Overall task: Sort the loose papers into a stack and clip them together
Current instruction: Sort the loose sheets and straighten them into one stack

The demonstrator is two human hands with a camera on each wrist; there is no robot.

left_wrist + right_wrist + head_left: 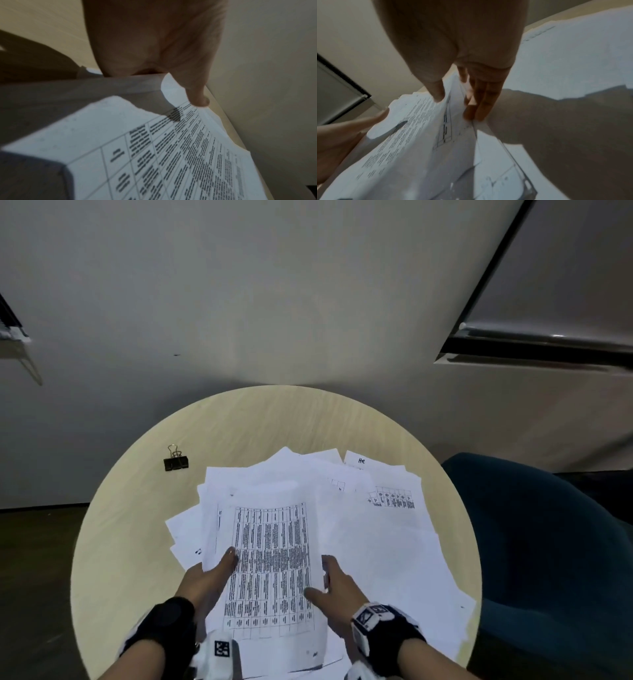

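Note:
Several loose white papers lie fanned over a round pale wood table. On top, near me, is a printed sheet filled with a table of dark text. My left hand grips its left edge, thumb on the print and fingers hidden underneath. My right hand pinches the right edge, thumb above the paper and fingers beneath it. The sheet is raised slightly off the pile. A black binder clip stands alone at the table's far left.
A dark teal chair stands close against the table's right side. A pale wall runs behind the table, with a window blind at the upper right. Some papers overhang the table's near right rim.

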